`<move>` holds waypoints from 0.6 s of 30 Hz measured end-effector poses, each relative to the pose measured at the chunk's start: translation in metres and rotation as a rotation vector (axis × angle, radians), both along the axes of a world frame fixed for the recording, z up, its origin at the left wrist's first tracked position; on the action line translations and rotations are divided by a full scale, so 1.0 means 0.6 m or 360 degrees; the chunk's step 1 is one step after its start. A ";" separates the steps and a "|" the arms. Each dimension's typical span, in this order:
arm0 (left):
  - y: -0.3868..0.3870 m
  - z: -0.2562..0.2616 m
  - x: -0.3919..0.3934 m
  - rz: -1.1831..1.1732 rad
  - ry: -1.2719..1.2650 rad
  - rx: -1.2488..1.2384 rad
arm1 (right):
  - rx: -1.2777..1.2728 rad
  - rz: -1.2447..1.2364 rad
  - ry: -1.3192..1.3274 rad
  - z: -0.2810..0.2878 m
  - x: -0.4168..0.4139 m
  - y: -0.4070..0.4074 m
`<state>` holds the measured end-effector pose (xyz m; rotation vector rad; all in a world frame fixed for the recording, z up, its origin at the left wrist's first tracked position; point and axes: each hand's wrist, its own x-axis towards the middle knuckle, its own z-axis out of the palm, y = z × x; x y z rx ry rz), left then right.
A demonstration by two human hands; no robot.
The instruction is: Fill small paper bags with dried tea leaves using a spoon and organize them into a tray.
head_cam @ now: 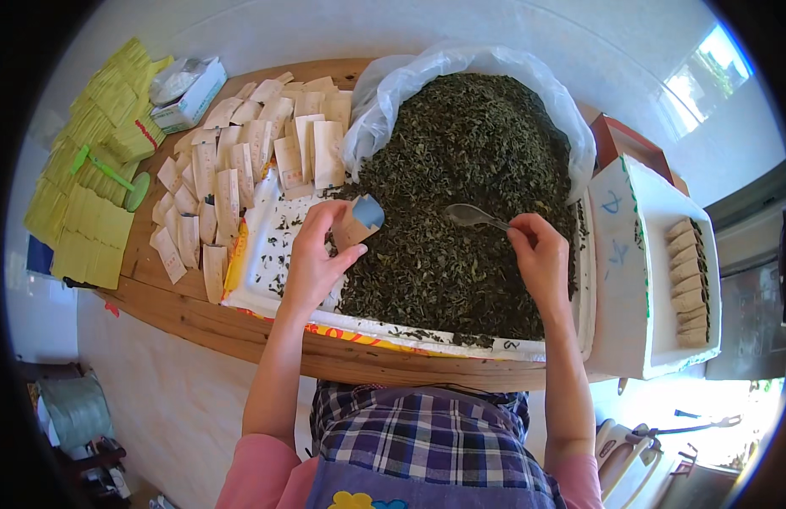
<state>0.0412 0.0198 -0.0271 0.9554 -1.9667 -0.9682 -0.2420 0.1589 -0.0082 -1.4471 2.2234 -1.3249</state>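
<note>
My left hand (320,257) holds a small kraft paper packet (353,237) by its sides, its bluish lining showing at the spread mouth. Between the thumb and fingers of my right hand (538,254) is the handle of a clear spoon (467,214). The spoon's bowl is just over a large heap of dried dark green leaves (456,273); whether it carries any is hard to tell. The heap fills much of a white foam tray (256,273) and runs back into a translucent plastic bag (383,121). Loose leaf bits dot the tray's left part.
Many paper packets (205,165) lie piled at the left on the wooden table (177,296). Beyond them are stacked yellow packets (91,216), a green plastic tool (107,168) and a small carton (189,95). A white foam box (622,254) at the right holds a row of packets (689,286).
</note>
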 end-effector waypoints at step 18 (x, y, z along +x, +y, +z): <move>-0.054 0.030 0.004 -0.0335 -0.1050 -0.0203 | 0.0438 0.0258 -0.0679 0.005 -0.002 -0.064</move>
